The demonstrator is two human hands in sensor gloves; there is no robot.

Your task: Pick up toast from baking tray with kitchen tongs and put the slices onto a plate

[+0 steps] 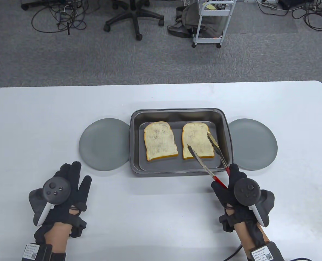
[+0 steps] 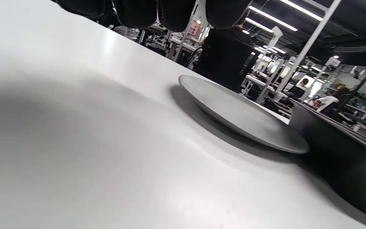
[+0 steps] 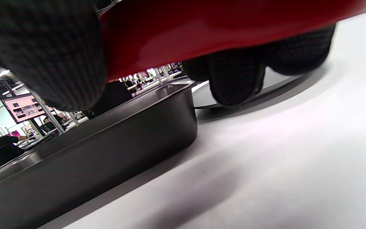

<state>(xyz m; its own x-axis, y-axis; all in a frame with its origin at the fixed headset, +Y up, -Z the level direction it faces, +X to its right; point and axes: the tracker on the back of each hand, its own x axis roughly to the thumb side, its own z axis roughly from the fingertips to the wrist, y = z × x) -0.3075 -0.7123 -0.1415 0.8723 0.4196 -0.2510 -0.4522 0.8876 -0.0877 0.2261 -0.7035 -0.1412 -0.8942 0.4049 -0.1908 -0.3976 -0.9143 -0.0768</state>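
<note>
A dark baking tray (image 1: 135,141) sits mid-table with two toast slices, the left toast (image 1: 159,140) and the right toast (image 1: 197,140). My right hand (image 1: 235,187) grips the red handles of the kitchen tongs (image 1: 204,160), whose metal arms spread apart over the right toast, one tip near its lower left, the other at its right edge. The red handle (image 3: 218,28) fills the top of the right wrist view, above the tray wall (image 3: 106,143). My left hand (image 1: 65,187) rests flat on the table, holding nothing. A grey plate (image 1: 104,148) lies left of the tray, another grey plate (image 1: 254,144) right.
The left plate (image 2: 237,111) lies just ahead of my left fingers (image 2: 138,11), with the tray wall (image 2: 342,149) beyond it. The white table (image 1: 161,217) ends at the far edge; an office chair (image 1: 135,19) and a cart (image 1: 214,21) stand on the floor behind.
</note>
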